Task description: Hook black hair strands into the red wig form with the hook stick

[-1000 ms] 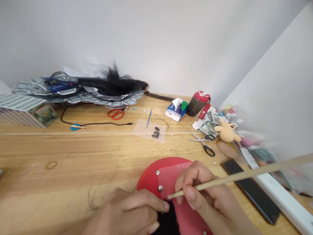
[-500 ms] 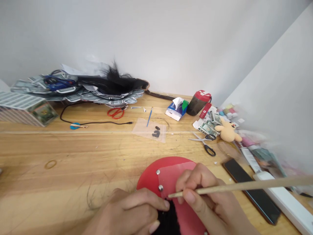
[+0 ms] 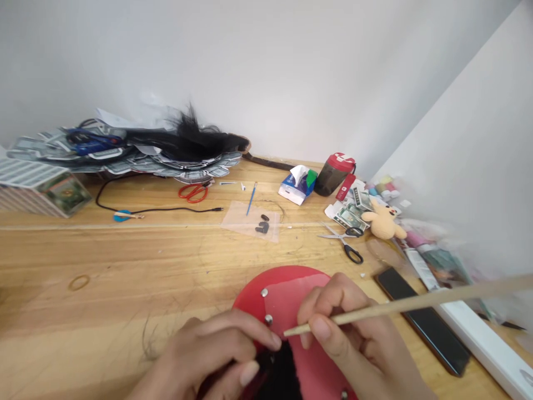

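Observation:
A red rounded block (image 3: pixel 250 291) lies at the bottom centre with a translucent sheet (image 3: pixel 283 297) over it, fixed by several silver round-headed pins. On the sheet sits a piece of black hair (image 3: pixel 281 378). My left hand (image 3: pixel 220 347) is at its left edge, index fingertip and thumb resting there. Between the thumb and fingers of my right hand (image 3: pixel 345 333) is a slim tapered wooden stick (image 3: pixel 387 307). Its pointed end is just above the hair's upper edge, close to my left index fingertip. Whatever is at the very tip is too small to make out.
Black-handled scissors (image 3: pixel 345 241), a phone (image 3: pixel 425 319) and a long white box (image 3: pixel 483 344) lie to the right. Behind are a clear sheet (image 3: pixel 235 219), a tissue pack (image 3: pixel 295 189), a red-lidded cup (image 3: pixel 334 175) and red-handled scissors (image 3: pixel 194 193).
The view has shifted a little, so the table things sit slightly further left. My left index finger has drawn back slightly from the hair. The stick stays in my right hand, its outer end higher.

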